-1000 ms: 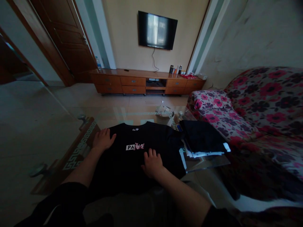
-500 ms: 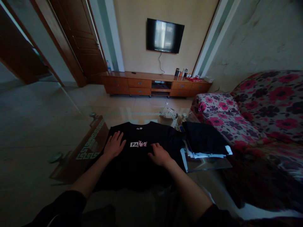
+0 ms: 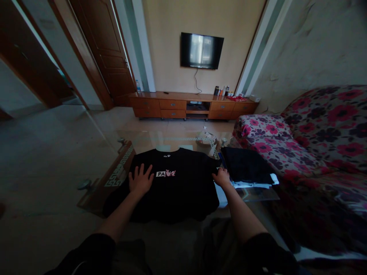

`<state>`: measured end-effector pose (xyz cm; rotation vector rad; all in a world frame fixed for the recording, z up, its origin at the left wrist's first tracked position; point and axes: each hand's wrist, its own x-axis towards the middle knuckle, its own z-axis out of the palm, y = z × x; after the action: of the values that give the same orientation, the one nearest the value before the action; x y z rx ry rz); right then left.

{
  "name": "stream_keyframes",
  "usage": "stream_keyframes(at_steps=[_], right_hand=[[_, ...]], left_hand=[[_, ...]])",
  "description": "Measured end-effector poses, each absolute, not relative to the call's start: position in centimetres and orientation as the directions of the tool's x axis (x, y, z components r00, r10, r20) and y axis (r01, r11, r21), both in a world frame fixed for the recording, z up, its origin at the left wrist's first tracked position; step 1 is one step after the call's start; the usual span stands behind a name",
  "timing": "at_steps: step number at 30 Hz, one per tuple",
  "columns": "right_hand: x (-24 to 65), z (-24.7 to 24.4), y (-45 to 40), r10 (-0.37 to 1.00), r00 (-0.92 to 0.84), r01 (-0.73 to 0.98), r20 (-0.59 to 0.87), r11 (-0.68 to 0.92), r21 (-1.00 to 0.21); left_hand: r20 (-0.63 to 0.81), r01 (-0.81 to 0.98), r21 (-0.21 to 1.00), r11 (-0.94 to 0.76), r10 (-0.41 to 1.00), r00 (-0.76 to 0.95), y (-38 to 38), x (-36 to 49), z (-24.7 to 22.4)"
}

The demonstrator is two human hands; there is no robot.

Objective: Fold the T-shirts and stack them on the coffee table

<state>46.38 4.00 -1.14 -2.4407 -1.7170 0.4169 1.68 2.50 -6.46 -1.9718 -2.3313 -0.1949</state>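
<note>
A black T-shirt [image 3: 183, 191] lies spread front side up on the glass coffee table [image 3: 160, 136], its neckline at the far side. White and pink lettering [image 3: 165, 173] crosses its chest. My left hand [image 3: 141, 180] rests flat on the shirt's left chest, fingers spread. At the shirt's right edge, by the sleeve, is my right hand [image 3: 221, 177]; its thumb stands apart from the slightly bent fingers, which touch or hover over the cloth. Just right of that hand sits a stack of folded clothes [image 3: 246, 165], black on top with white layers beneath.
A flowered sofa [image 3: 275, 139] stands close on the right. Beyond the table are a low wooden TV cabinet [image 3: 172, 104] with bottles on it and a wall-mounted television [image 3: 202, 51]. A crumpled pale item [image 3: 207, 136] shows near the table's far right corner.
My right hand has moved right, from beside the chest print to the shirt's right edge. My left hand stays on the left chest with its fingers spread wider. The view has shifted slightly.
</note>
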Motion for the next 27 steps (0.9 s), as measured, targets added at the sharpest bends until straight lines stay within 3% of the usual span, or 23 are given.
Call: stream_keyframes(at_steps=[4,11,20,27], right_hand=[[47.1,-1.5,5.1,0.936,0.303,0.902,-0.18,-0.342,-0.264],[47.2,-2.5,5.6,0.915,0.36,0.886,-0.182,-0.397,-0.239],[47.4,-2.0,5.9,0.955,0.269,0.916,-0.124,-0.293,-0.273],[47.0,-2.3,5.8,0.93,0.308,0.896,-0.202,-0.354,-0.268]], left_hand=[[0.108,0.988,0.083,0.131,0.984,-0.139,1.4,3.0,-6.9],[0.168,0.987,0.086,0.133,0.975,-0.146,1.2,3.2,-6.6],[0.151,0.987,0.093,0.13,0.978,-0.143,1.9,2.6,-6.8],[0.14,0.986,0.089,0.139,0.979,-0.15,2.1,2.3,-6.6]])
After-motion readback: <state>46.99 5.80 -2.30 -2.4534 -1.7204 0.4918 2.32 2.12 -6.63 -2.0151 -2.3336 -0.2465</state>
